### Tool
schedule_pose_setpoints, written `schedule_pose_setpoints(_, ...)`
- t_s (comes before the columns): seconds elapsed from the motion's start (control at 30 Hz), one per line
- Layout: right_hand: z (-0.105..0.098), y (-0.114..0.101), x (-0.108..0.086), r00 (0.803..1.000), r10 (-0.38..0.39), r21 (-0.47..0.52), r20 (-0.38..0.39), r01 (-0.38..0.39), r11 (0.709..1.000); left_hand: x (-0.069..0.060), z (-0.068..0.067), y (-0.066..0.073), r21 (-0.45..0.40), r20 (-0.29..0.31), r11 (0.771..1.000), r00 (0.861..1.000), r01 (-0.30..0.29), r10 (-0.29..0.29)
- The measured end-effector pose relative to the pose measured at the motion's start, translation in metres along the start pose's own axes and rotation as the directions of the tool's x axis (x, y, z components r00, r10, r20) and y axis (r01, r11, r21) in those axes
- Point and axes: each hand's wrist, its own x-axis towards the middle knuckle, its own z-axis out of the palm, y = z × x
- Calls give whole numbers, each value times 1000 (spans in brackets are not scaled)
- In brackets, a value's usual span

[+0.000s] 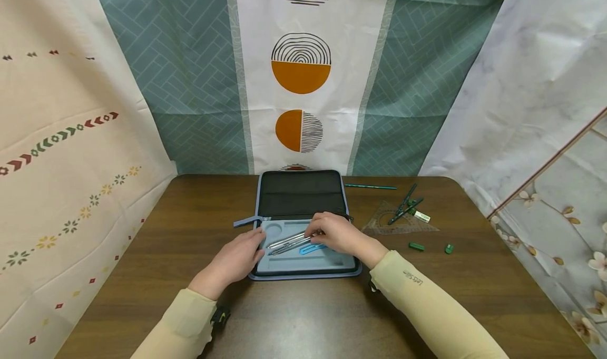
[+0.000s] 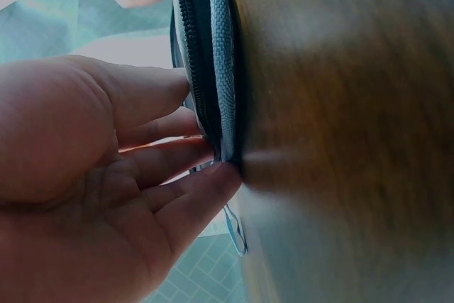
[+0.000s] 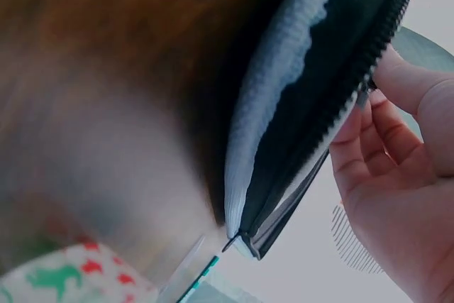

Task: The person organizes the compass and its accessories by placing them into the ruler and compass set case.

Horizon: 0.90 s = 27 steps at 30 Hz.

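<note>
A zip case [image 1: 308,277] lies unfolded on the table, with a light blue moulded tray [image 1: 280,267] in its near half. Two slim silver metal drawing tools, apparently a compass [image 1: 286,243] and its like, lie slanted across the tray. My right hand [image 1: 334,233] pinches their right end with thumb and fingers; in the right wrist view the fingertips [image 3: 355,122] are partly behind the case's edge. A bright blue plastic piece [image 1: 312,249] sits in the tray below that hand. My left hand [image 1: 237,256] rests on the case's left edge, its fingers [image 2: 191,204] fairly straight against the rim.
Right of the case lie a clear set square [image 1: 379,224], dark green pencils or pens [image 1: 405,211], a white-and-green eraser [image 1: 421,216] and two small green pieces, one an oblong block [image 1: 416,246]. A teal pencil [image 1: 372,186] lies near the back edge. Patterned cloths hang around the table.
</note>
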Motion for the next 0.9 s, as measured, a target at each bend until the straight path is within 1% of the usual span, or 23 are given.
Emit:
schedule_pose_setpoints(0.3, -3, 4, -3, 1000, -11, -25, 25, 12, 1000, 1, 1, 0, 0, -2, 1000, 1000, 3, -3)
schedule_pose_setpoints(0.43, -3, 3, -3, 1000, -13, -45, 18, 14, 999, 1, 1, 0, -2, -2, 1000, 1000, 8, -8)
schedule_pose_setpoints(0.6, -3, 2, -1, 1000, 5, -62, 5, -5, 998, 0, 1, 0, -7, 3, 1000, 1000, 15, -15)
schedule_pose_setpoints(0.77, -4, 0, 0, 1000, 24, -61, 8, -23, 998, 1, 1, 0, -9, 4, 1000, 1000, 13, -13)
schedule_pose_setpoints(0.9, -5, -1, 0, 1000, 22, -56, 15, -21, 998, 1, 1, 0, -10, 2, 1000, 1000, 11, -11)
